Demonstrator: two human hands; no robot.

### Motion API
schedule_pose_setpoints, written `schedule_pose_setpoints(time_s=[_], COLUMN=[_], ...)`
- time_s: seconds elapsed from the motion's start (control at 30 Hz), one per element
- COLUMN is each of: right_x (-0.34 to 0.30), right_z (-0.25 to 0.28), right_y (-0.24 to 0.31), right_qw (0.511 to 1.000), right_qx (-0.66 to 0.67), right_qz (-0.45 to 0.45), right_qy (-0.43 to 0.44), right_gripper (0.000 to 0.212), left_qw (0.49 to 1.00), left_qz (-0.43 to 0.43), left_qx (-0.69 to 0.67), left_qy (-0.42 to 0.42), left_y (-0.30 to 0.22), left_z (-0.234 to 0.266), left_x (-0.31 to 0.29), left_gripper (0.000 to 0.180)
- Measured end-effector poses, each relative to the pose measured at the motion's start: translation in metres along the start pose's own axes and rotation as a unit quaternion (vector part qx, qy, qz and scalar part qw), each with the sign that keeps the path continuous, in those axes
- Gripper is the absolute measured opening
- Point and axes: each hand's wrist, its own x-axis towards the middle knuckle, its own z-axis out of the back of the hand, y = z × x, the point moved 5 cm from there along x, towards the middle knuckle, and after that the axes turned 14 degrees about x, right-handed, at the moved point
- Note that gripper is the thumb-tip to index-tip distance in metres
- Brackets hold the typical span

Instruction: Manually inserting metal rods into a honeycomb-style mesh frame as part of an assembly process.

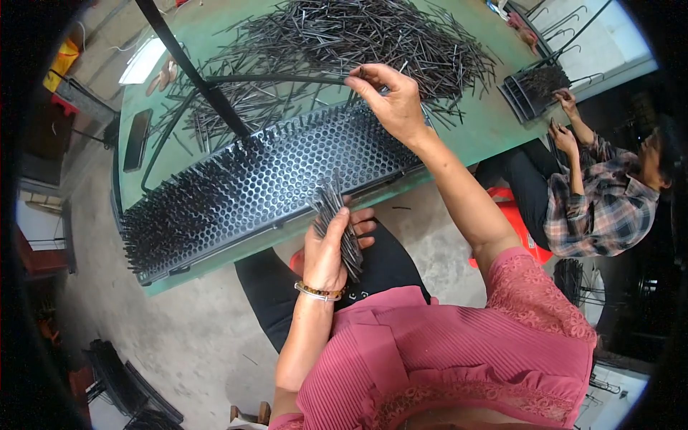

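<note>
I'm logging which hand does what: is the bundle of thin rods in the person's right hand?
No, the left hand grips the bundle of thin rods, while the right hand is apart from it.

Tabletop (487, 129): smooth, faint sheen. Perforated tray (279, 175) along near edge: glossy, metal or plastic unclear. Rod heap (358, 36) toward far edge: metal-looking, dull sheen, rough mass; rod bundle (330, 198), same finish. Phone-like slab (137, 140) near left edge: smooth, glossy. Blouse (373, 358): ribbed cloth, lace sleeve (545, 301). Floor (193, 330): matt, concrete-looking.
</note>
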Motion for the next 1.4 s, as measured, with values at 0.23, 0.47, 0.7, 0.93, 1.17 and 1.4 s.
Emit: schedule_pose_setpoints(time_s=[0.23,0.47,0.7,0.93,1.17,1.4], right_x=[-0.008,-0.01,-0.014,-0.071,-0.083,-0.026], right_z=[-0.01,-0.012,-0.003,-0.029,-0.026,0.016], right_y=[-0.002,0.005,0.015,0.038,0.037,0.044], right_qw=[0.997,0.992,0.999,0.865,0.835,0.966], right_qx=[-0.038,-0.064,-0.01,0.206,0.226,0.145], right_qz=[0.017,0.063,-0.01,-0.386,-0.425,-0.201], right_qy=[0.062,0.087,0.032,0.246,0.265,0.069], right_gripper=[0.018,0.014,0.013,0.025,0.023,0.029], left_qw=[1.0,1.0,0.999,0.997,0.997,0.998], left_qz=[0.014,0.009,-0.001,-0.055,-0.029,-0.007], left_qx=[0.019,0.019,0.048,0.048,0.062,0.044], left_qy=[-0.006,0.002,0.019,0.037,0.041,0.033], left_y=[-0.001,0.001,-0.003,-0.019,-0.014,-0.013], left_z=[0.001,0.003,0.001,-0.007,-0.01,-0.01], left_x=[-0.002,-0.002,-0.005,-0.007,-0.009,-0.002], left_gripper=[0.029,0.029,0.031,0.034,0.032,0.033])
